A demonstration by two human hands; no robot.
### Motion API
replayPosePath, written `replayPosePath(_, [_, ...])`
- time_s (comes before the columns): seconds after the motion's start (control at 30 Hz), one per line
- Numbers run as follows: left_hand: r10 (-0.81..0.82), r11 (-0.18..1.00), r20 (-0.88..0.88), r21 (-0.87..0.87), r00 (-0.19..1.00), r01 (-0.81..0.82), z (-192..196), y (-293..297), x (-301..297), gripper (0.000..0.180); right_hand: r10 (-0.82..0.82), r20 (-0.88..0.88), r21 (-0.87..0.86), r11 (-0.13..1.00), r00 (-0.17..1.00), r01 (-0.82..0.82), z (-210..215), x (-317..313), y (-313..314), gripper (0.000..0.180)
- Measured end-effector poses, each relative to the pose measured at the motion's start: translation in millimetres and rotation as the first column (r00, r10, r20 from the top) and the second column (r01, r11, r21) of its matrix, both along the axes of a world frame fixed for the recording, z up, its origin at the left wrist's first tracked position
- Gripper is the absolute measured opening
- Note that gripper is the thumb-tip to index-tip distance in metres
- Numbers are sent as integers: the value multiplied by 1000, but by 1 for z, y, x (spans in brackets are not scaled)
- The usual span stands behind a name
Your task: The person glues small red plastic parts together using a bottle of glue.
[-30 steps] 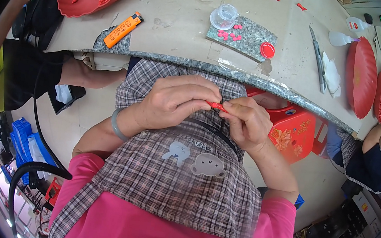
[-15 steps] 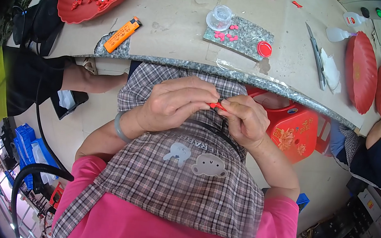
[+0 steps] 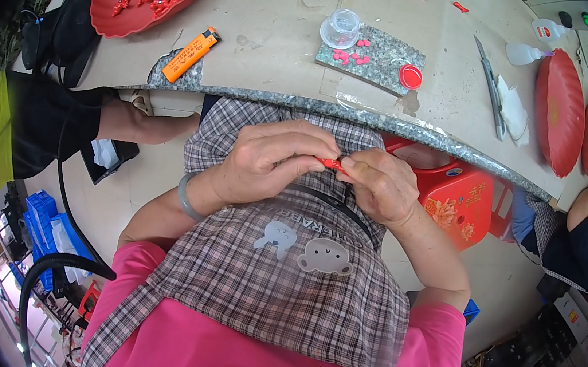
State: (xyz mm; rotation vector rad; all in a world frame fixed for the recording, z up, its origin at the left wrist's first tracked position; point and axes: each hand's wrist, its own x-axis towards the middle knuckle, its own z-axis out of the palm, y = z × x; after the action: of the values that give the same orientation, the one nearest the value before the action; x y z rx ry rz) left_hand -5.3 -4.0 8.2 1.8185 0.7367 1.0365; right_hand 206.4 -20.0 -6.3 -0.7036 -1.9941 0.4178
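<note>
Between the fingertips of both hands is a small glossy red piece (image 3: 332,165), its exact shape mostly covered by the fingers. My left hand (image 3: 272,155) pinches one end of it, and my right hand (image 3: 380,185) pinches the other with thumb and forefinger. Both hands are held over my lap, just below the table edge. Past them on the table lies a speckled stone slab (image 3: 391,52) bearing pink pellets (image 3: 351,58), a clear round container (image 3: 341,29) and a red lid (image 3: 410,77).
A large red plate (image 3: 119,24) with several red figures stands far left, near an orange lighter (image 3: 191,55). To the right are a utility knife (image 3: 491,87), white tissue (image 3: 512,111), small bottles (image 3: 526,54) and red trays (image 3: 559,113). Other people sit on both sides.
Both hands stay together on the red piece, with only a slight shift of the fingers. The whole view has moved a little.
</note>
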Motion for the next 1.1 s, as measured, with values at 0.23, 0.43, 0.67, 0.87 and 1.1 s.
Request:
replayPosePath(0.23, [-8,999,3,-36,1000,8,-1,0,0,14,-3,8,-9,1000,1000,3,-1,0,-1,36])
replayPosePath(0.43, [-10,1000,11,-27,1000,10,-2,-1,0,14,-8,-13,-12,1000,1000,8,0,-2,-1,28])
replayPosePath(0.67, [-14,1000,8,-18,1000,14,-4,-1,0,14,-10,-15,-25,1000,1000,10,-2,-2,-3,28])
replayPosePath(0.87, [-19,999,13,-38,1000,20,-5,-1,0,14,-10,-11,-30,1000,1000,9,-3,-1,-3,29])
replayPosePath(1.1, [-15,999,4,-52,1000,16,-5,-1,0,14,-19,-5,-29,999,1000,18,-5,-1,-2,32])
